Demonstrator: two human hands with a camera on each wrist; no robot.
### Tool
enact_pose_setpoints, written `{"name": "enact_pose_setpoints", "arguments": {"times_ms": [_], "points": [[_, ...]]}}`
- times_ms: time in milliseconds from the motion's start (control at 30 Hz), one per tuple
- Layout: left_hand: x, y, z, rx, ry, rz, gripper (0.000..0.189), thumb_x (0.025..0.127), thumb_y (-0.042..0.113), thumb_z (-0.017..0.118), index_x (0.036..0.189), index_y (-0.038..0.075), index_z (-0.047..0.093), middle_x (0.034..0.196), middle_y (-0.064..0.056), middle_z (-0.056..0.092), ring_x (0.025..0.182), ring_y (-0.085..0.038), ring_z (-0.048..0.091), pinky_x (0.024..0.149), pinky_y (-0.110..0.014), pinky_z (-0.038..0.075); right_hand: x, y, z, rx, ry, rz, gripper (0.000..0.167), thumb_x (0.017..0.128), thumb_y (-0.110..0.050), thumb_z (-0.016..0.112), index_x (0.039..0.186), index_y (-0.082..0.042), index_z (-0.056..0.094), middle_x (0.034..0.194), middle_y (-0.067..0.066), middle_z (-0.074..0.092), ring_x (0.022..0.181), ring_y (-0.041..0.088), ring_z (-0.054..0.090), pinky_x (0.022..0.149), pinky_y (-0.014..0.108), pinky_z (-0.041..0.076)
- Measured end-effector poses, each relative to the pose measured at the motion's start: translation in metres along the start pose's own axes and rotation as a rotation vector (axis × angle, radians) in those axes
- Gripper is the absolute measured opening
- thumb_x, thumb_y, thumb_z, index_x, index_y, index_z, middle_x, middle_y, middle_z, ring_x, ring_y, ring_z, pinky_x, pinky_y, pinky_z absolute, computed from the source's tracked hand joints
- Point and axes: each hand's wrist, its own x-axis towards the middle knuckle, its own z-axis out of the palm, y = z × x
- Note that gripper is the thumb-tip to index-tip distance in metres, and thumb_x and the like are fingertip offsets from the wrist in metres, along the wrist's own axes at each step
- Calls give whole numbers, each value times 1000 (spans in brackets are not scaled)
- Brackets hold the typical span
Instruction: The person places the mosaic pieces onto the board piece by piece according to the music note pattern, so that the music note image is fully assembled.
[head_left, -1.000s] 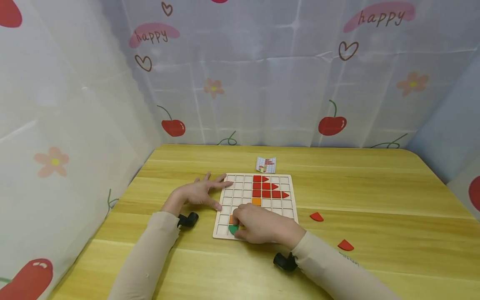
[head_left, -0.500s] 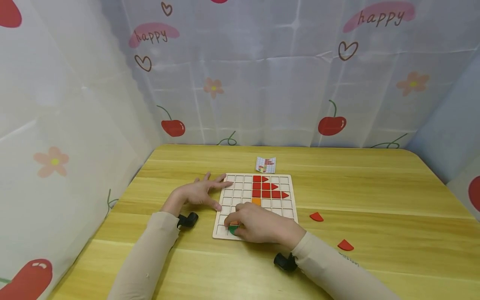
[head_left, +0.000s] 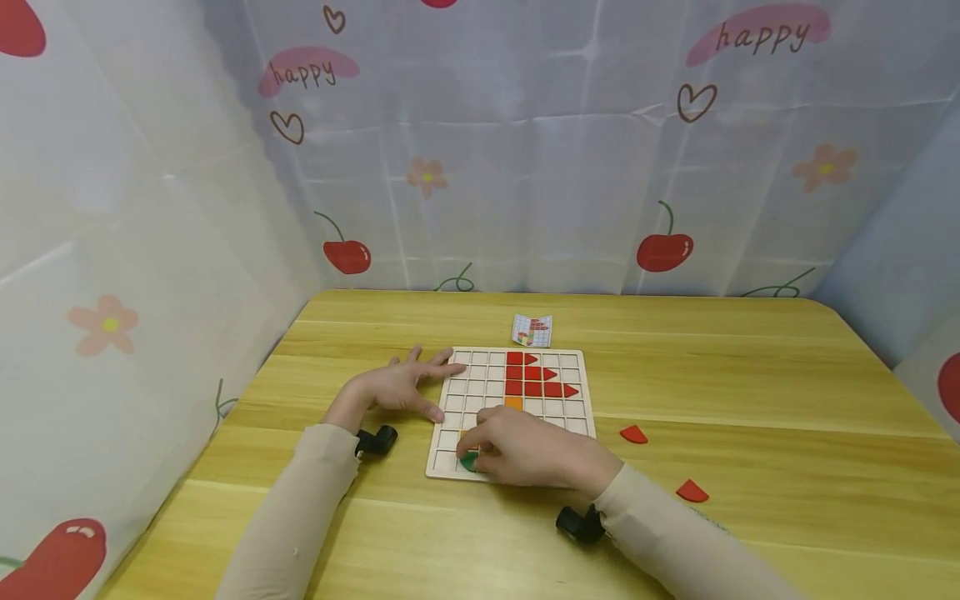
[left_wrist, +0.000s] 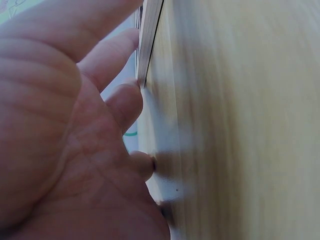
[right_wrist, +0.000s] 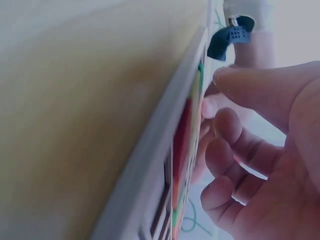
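Observation:
A pale square-grid puzzle board lies on the table with flat coloured pieces in its cells. My left hand spreads its fingers, thumb and a finger resting at the board's left edge. Over the board's front part, my right hand bends its fingers loosely, thumb and index tip at a green curved piece in the front row. In the right wrist view, the right thumb and the bent fingers stand apart, nothing visible between them. An orange square sits beyond this hand, which hides other cells.
Rows of red squares and points fill the board's far part. Behind the board stands a small folded pattern card. Right of the board lie a red quarter-circle piece and a nearer red quarter-circle. A patterned curtain hangs behind the table.
My right index finger has shifted from an orange piece, reaching left over it, then drawn back to the green piece. My right wrist has moved slightly right. The left hand is still.

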Motion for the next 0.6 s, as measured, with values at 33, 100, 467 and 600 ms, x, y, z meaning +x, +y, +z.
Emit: {"name": "enact_pose_setpoints", "arguments": {"times_ms": [33,100,467,600], "points": [[0,0,0,-3,0,-2,87,84,48,81,159,43,37,175,11,5,158,-40,-21,120,-72,-15,-2,2,-2,13,1,7,18,99,-20,68,113,-25,78,91,-13,59,77,5,51,70,20,47],[0,0,0,-8,1,-9,88,83,48,82,158,44,37,175,11,5,158,-39,-22,120,-72,-15,-8,5,-5,30,7,20,16,99,-20,68,111,-23,78,92,-14,60,78,5,52,72,20,47],[1,0,2,-16,7,-29,88,82,48,82,158,43,38,175,10,5,158,-39,-21,122,-69,-15,-56,32,-24,55,76,44,13,96,-14,71,104,-19,79,94,-12,71,81,6,58,76,24,51],[0,3,1,-12,5,-37,88,83,46,82,158,43,38,175,11,4,158,-39,-21,122,-69,-15,-73,40,-31,55,97,83,12,96,-16,73,106,-19,79,102,-10,74,90,7,62,82,29,54]]}}
